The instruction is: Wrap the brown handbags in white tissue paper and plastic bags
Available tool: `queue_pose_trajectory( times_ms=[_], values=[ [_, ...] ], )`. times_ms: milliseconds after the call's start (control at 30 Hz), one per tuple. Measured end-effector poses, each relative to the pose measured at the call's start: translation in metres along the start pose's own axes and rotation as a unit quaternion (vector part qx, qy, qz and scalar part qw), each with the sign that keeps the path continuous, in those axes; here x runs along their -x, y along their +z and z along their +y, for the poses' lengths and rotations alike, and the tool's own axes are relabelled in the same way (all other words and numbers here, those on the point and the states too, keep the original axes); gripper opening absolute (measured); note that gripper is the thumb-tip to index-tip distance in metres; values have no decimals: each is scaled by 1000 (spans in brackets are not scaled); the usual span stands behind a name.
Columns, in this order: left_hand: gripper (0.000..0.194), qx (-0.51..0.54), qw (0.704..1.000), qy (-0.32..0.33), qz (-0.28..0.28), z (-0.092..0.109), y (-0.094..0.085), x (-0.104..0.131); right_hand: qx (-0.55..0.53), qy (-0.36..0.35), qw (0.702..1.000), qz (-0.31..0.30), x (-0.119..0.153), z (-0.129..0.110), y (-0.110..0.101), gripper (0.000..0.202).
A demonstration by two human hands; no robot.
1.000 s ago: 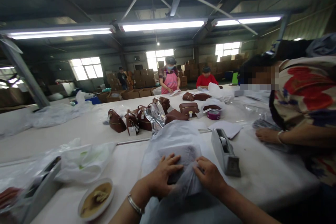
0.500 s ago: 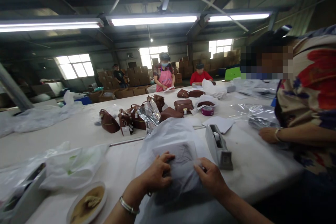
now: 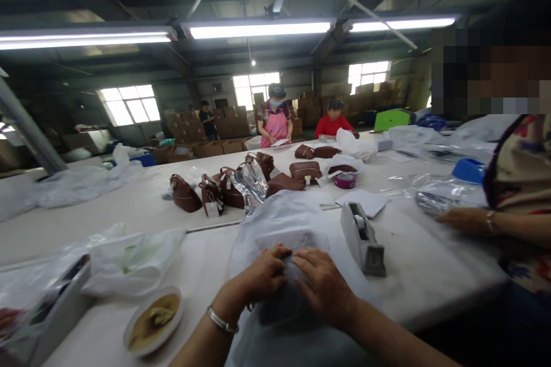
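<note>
A dark item inside a translucent white wrapping (image 3: 293, 212) lies at the table's near edge. My left hand (image 3: 264, 275) rests on its left side, fingers curved and apart. Across the top of the same bundle, my right hand (image 3: 322, 284) lies with its fingers spread, its fingertips beside those of my left hand. The item's lower part is dim under the film and the hands. A grey tape dispenser (image 3: 364, 241) stands to the right of the bundle.
Brown bags (image 3: 185, 194) and silver foil (image 3: 252, 183) lie beyond the bundle. At the left are a round dish (image 3: 152, 321), a grey bin (image 3: 55, 312) and white plastic (image 3: 133, 258). A person's hand (image 3: 467, 221) touches clear plastic at the right. Other people are across the table.
My right hand has let go of the wrapping's right edge and moved left onto the bundle. The person at the right has shifted further right. The view has turned slightly.
</note>
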State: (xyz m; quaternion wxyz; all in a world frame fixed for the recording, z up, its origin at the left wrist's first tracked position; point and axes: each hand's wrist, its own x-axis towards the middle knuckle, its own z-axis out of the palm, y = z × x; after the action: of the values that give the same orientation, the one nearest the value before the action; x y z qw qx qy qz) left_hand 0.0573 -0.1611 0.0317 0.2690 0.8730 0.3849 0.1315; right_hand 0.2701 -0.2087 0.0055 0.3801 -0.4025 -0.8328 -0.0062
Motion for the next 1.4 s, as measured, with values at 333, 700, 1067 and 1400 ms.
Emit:
queue_pose_trajectory(
  times_ms=[333, 700, 1067, 1400],
  values=[
    [14, 7, 998, 43, 44, 6, -1, 3, -74, 57, 992, -90, -11, 32, 32, 33],
    [66, 122, 990, -20, 74, -17, -9, 88, -65, 79, 993, -63, -2, 39, 42, 29],
    [16, 15, 982, -81, 171, 5, 3, 80, -43, 82, 992, -85, -9, 30, 35, 30],
    [22, 90, 947, -197, 235, -12, -13, 87, -45, 84, 991, -91, -7, 31, 33, 30]
  ],
)
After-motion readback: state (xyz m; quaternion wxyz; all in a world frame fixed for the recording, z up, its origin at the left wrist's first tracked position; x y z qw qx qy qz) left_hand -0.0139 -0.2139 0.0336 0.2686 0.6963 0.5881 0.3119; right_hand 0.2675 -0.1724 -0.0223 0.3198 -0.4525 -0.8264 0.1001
